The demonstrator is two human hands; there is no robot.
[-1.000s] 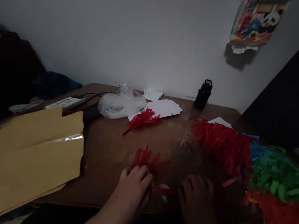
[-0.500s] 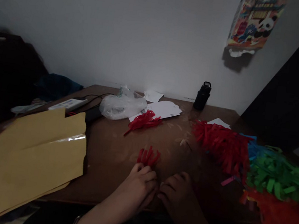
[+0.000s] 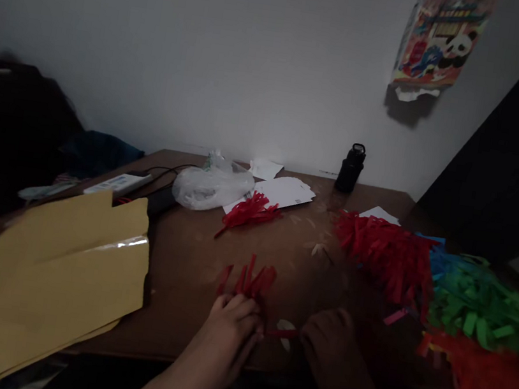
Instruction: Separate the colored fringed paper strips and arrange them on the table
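A red paper tassel (image 3: 251, 280) fans its strips out beyond my left hand (image 3: 234, 326), whose fingers are closed on it near the front of the table. From that hand a thin red twisted end (image 3: 282, 333) runs across to my right hand (image 3: 328, 339), closed on its far end. The strand looks straight between the two hands. Behind them lies another red tassel (image 3: 250, 211), with its narrow stem pointing toward the front left.
Yellow envelopes (image 3: 80, 266) cover the left side. Red (image 3: 387, 251), green (image 3: 490, 304) and orange-red (image 3: 489, 381) fringe piles fill the right. At the back are a plastic bag (image 3: 212, 185), white papers (image 3: 284, 190) and a black bottle (image 3: 350, 169).
My hands have moved apart, the right one going right and the left one slightly left. The red twisted end now shows between them, and the tassel's strips spread wider.
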